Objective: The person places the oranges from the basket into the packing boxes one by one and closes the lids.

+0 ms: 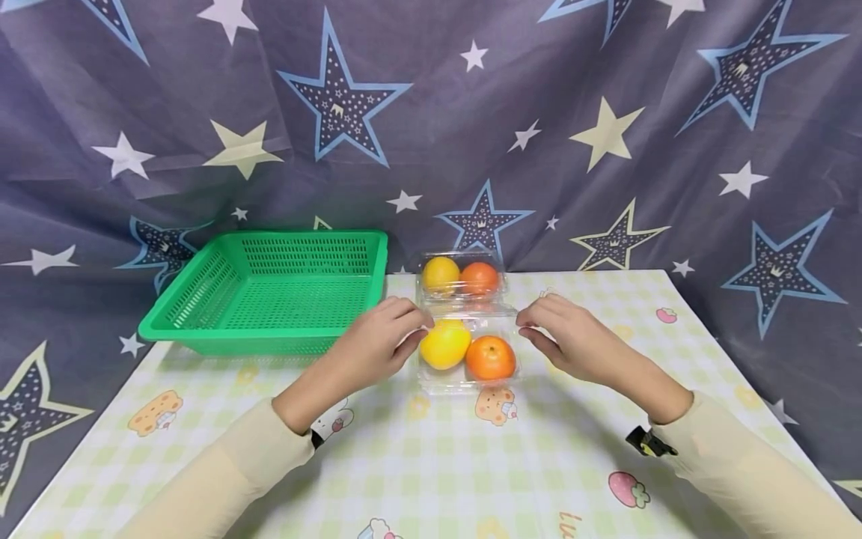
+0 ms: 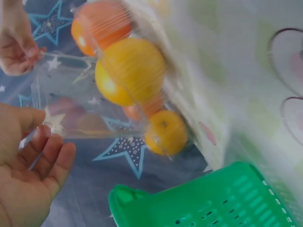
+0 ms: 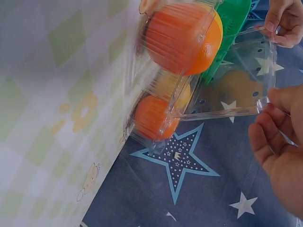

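My left hand [image 1: 380, 337] and right hand [image 1: 572, 337] each pinch a front corner of a clear plastic lid [image 2: 71, 97]. It is raised and tilted, hinged at the back of a clear plastic fruit box [image 1: 447, 387]. Inside the box, a yellow fruit [image 1: 444, 344] lies on the left and a round orange fruit [image 1: 490, 358] on the right. Thumb and fingers meet at the lid's corner in the right wrist view, with the lid [image 3: 239, 87] stretching to the other hand. Wristbands show at both cuffs.
Behind stands a second clear box [image 1: 465, 254], holding a yellow fruit [image 1: 441, 274] and an orange fruit [image 1: 480, 278]. A green plastic basket [image 1: 263, 344] sits at the back left. A checked cloth [image 1: 431, 464] covers the table, and a starry curtain [image 1: 417, 150] hangs behind it.
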A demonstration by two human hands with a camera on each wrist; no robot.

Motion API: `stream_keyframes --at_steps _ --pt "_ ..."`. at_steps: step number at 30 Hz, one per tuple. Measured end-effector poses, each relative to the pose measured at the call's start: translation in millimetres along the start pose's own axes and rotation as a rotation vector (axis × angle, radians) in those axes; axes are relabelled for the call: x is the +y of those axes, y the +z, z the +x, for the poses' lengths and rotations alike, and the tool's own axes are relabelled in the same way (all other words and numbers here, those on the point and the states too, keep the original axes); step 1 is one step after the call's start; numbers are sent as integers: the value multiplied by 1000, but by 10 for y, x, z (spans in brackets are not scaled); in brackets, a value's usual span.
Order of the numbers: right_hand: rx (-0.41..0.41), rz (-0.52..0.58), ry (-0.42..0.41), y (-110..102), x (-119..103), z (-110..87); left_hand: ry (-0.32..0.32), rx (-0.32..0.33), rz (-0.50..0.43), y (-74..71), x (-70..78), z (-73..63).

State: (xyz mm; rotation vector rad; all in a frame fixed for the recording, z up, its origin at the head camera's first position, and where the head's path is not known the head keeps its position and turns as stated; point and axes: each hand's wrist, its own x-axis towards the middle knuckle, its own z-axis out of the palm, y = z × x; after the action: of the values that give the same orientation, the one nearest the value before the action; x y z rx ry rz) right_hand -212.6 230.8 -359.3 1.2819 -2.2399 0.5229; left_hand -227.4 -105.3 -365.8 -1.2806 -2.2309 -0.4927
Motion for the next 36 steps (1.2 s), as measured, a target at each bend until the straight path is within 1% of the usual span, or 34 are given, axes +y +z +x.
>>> stream_keyframes --at_steps 5,9,13,16,22,27,31,36 --pt "-65 -13 -22 -11 -21 -36 41 -33 29 30 43 -59" --pt "-112 -13 -51 3 -36 -67 92 -42 42 62 55 -105" --pt "-136 -25 -78 52 -55 -102 144 -53 57 115 52 -168" --pt "-142 -40 -89 103 -66 -142 164 -64 68 160 50 -212" --pt "-140 -99 -109 200 -73 -216 163 -93 57 207 74 -255" --pt "-147 -149 -136 259 -60 -249 153 -161 65 233 101 -269" --pt "-154 -160 -149 296 -56 -274 148 -212 75 258 104 -286" --pt "-164 -192 -173 335 -62 -288 120 -254 84 264 101 -301"
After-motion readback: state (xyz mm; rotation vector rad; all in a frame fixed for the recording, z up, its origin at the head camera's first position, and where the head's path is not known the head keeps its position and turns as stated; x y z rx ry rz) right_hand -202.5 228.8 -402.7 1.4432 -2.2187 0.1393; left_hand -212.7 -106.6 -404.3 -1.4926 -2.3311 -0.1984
